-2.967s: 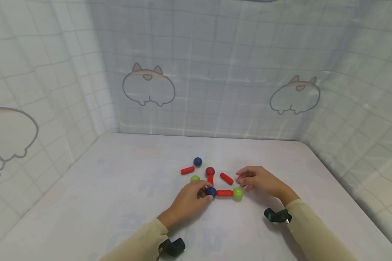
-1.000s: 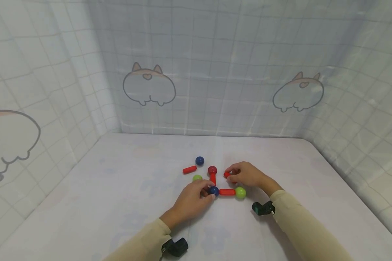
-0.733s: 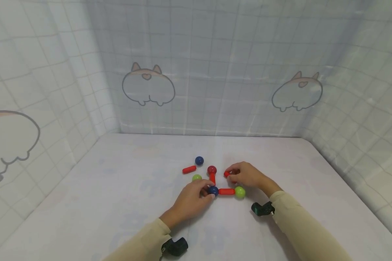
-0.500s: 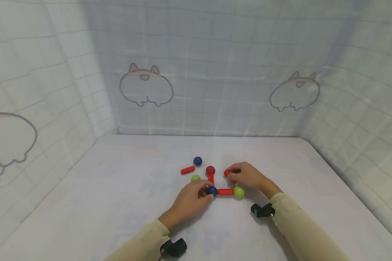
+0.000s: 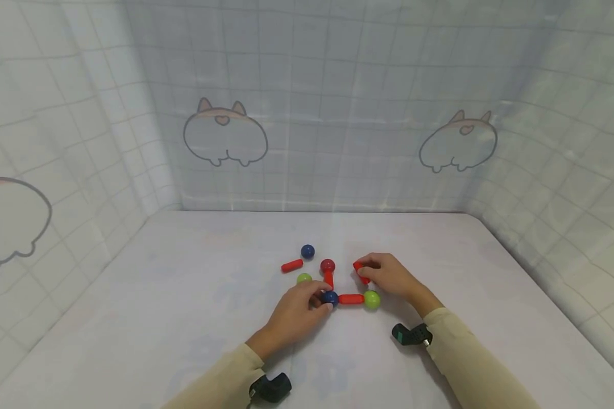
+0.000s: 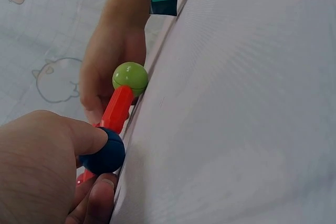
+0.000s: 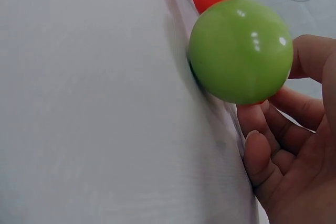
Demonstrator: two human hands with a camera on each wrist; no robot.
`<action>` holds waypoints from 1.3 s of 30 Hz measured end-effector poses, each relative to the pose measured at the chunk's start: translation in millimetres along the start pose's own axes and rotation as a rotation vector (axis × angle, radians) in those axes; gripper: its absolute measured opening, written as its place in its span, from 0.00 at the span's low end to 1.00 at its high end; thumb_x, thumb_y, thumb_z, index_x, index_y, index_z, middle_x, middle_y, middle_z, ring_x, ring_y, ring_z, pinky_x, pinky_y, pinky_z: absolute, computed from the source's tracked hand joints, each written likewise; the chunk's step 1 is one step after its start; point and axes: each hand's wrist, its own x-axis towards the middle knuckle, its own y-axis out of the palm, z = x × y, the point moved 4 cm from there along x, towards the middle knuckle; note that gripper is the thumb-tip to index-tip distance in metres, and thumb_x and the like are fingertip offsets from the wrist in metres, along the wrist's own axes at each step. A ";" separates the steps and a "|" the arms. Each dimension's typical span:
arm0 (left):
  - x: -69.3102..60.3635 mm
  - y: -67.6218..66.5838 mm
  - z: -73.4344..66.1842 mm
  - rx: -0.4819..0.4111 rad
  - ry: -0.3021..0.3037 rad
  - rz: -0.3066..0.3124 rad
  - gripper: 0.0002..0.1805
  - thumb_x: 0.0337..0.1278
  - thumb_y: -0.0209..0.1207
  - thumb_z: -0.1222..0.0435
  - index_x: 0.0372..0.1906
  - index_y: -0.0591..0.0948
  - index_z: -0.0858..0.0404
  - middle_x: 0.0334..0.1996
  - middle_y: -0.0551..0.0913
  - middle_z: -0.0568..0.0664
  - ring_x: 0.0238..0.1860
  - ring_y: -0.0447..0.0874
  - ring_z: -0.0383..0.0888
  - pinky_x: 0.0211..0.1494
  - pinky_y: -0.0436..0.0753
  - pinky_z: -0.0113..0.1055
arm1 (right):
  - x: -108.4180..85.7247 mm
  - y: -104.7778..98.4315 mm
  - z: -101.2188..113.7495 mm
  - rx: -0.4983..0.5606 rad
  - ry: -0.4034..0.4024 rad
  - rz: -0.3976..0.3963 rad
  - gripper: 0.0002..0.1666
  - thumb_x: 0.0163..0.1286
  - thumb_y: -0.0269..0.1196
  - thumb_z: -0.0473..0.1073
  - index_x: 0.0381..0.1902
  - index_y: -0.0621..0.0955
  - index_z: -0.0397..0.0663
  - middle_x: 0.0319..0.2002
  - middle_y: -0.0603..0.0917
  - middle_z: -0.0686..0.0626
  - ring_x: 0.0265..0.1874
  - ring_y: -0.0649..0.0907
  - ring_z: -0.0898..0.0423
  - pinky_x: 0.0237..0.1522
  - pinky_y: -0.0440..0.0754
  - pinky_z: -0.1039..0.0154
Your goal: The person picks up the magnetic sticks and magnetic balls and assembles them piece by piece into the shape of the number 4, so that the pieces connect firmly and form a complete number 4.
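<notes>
My left hand pinches a dark blue ball between thumb and fingers, down at the table. From that ball one red rod runs right to a light green ball, and another runs away from me to a dark red ball. Beyond the green ball, my right hand pinches a loose red rod, partly covered by its fingers. In the right wrist view the green ball hides most of that rod. A second green ball peeks out behind my left hand.
Farther back lie a loose blue ball and a loose red rod. A pale cloth covers the table. Grid-patterned curtains with animal drawings stand around its back and sides.
My right hand has moved left from beside the loose red rod and taken hold of it. The rod now sits at a steeper slant. My left hand keeps its grip on the blue ball.
</notes>
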 end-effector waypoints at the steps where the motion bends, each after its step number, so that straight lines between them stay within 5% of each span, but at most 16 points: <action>1: -0.2 -0.1 -0.1 0.001 0.001 -0.001 0.19 0.61 0.67 0.58 0.56 0.82 0.52 0.41 0.81 0.38 0.38 0.77 0.35 0.45 0.80 0.32 | -0.7 -0.2 -0.1 0.004 -0.001 -0.005 0.19 0.71 0.61 0.48 0.56 0.84 0.50 0.47 0.83 0.52 0.47 0.78 0.51 0.51 0.82 0.54; 10: -2.0 0.1 -1.7 0.005 -0.011 -0.002 0.19 0.61 0.67 0.58 0.56 0.82 0.52 0.41 0.80 0.37 0.39 0.77 0.35 0.46 0.80 0.33 | -7.4 -3.7 0.8 0.073 0.020 -0.018 0.21 0.71 0.63 0.51 0.58 0.82 0.50 0.45 0.82 0.49 0.42 0.78 0.51 0.40 0.82 0.61; 17: -1.1 -0.1 -3.2 0.000 -0.009 -0.002 0.19 0.61 0.66 0.57 0.56 0.81 0.51 0.40 0.79 0.36 0.39 0.76 0.36 0.46 0.80 0.34 | -14.6 -6.1 3.0 0.146 0.027 -0.006 0.23 0.72 0.63 0.49 0.63 0.80 0.50 0.38 0.81 0.47 0.29 0.79 0.51 0.35 0.78 0.60; 39: 0.0 3.5 -5.6 -0.027 -0.004 0.002 0.18 0.61 0.66 0.58 0.56 0.82 0.52 0.40 0.80 0.36 0.38 0.77 0.36 0.45 0.80 0.33 | -27.8 -6.4 -1.3 0.168 0.047 -0.046 0.23 0.72 0.62 0.46 0.63 0.78 0.47 0.40 0.82 0.46 0.27 0.79 0.51 0.34 0.80 0.60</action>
